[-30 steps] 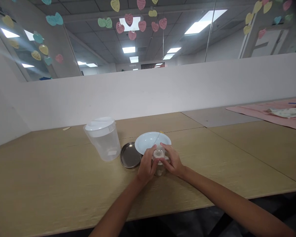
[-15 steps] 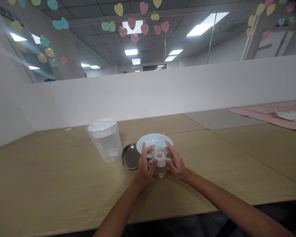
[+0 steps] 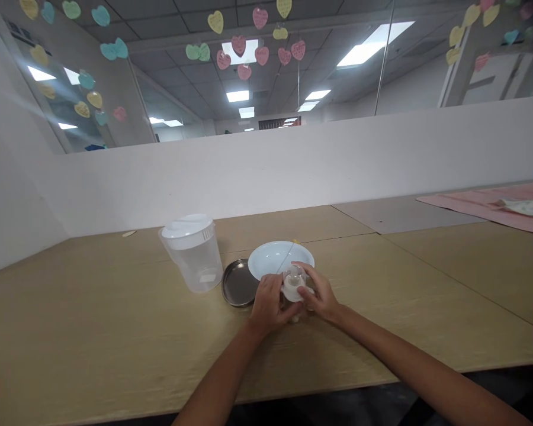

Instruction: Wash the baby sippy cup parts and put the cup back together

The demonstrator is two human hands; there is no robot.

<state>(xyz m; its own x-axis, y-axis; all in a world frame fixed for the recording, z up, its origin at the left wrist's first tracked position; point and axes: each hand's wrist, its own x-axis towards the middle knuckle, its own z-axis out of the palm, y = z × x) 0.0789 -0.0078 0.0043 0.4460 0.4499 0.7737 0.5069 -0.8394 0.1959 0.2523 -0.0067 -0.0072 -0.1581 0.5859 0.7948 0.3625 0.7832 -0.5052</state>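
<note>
A small clear baby bottle (image 3: 294,285) with a white collar, side handles and a see-through domed cap stands upright between my hands, near the table's front. My left hand (image 3: 270,303) is wrapped round the bottle's lower body from the left, its thumb across the front. From the right, my right hand (image 3: 318,296) grips the bottle at the collar and handle, with fingers behind the cap and the thumb in front. Most of the bottle's body is hidden by my fingers. Just behind it lies a white bowl (image 3: 266,255) with a thin string-like line across it.
A round metal tray (image 3: 238,285) sits left of my hands, partly under the bowl. Farther left stands a translucent plastic pitcher (image 3: 195,254) with a white lid. A pink cloth (image 3: 479,207) lies at the far right. A white wall (image 3: 266,177) borders the table's back.
My left hand has gone from the left handle and collar down round the bottle's body. The bottle has shifted slightly right; my right hand keeps its hold near the collar.
</note>
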